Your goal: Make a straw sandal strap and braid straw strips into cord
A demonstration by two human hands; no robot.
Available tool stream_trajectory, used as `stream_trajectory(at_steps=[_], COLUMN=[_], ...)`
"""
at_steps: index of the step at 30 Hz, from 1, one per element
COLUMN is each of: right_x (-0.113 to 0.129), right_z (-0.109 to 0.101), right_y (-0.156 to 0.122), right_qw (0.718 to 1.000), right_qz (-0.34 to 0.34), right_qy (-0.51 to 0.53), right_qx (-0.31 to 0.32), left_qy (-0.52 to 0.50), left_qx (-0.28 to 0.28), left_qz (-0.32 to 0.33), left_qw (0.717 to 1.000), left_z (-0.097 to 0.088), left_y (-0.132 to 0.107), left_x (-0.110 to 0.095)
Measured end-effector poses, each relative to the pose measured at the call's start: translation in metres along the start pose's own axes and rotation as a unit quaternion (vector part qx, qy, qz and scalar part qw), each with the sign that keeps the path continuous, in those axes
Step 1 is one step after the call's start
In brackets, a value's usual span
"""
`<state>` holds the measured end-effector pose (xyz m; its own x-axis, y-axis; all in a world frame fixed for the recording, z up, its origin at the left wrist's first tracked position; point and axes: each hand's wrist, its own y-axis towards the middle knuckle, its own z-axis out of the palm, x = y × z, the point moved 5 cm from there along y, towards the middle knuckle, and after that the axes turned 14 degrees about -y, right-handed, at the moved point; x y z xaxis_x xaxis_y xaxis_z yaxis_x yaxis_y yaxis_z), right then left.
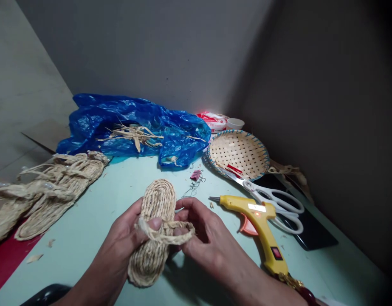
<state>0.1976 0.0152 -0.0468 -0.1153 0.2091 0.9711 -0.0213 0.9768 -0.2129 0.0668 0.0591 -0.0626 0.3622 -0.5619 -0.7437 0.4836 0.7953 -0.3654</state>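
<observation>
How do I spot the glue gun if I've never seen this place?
Start at the pale green table and find the right hand on the straw sandal. Look just right of that hand, beside the white-handled scissors. The glue gun is bright yellow with an orange trigger, unlike the scissors next to it.

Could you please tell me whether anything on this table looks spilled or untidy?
Yes, loose bits look scattered rather than gathered: dry fibres straggle over the blue bag, a thread tangle lies by the pink clip, and a pale scrap at left. The woven slipper shows no obvious damage.
</observation>
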Motion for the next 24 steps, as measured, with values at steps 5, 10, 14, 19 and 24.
stream_trajectory(at_steps=[5, 10, 14, 19, 24], right_x=[0.0, 0.012, 0.013, 0.008, 0.008], right_z=[-0.003, -0.009, -0.022, -0.041, -0.042], right_y=[-0.001, -0.006, -0.008, -0.008, -0.002], right_qw=[1.0, 0.998, 0.991, 0.977, 0.985], right_qz=[0.001, -0.02, -0.065, -0.142, -0.101], right_qy=[-0.021, -0.054, -0.083, -0.03, 0.036], right_qx=[0.0, -0.017, -0.078, -0.156, -0.137], left_qy=[-0.051, -0.065, -0.11, -0.12, -0.099], left_qx=[-0.022, -0.052, -0.037, -0.041, -0.009], left_qz=[-0.026, -0.026, -0.031, -0.038, -0.039], left_qw=[0.998, 0.996, 0.993, 0.991, 0.994], left_z=[0.0, -0.002, 0.008, 0.006, 0.002], left_y=[-0.001, -0.001, -0.001, -0.001, -0.001], left_x=[-0.005, -0.007, -0.011, -0.014, -0.013])
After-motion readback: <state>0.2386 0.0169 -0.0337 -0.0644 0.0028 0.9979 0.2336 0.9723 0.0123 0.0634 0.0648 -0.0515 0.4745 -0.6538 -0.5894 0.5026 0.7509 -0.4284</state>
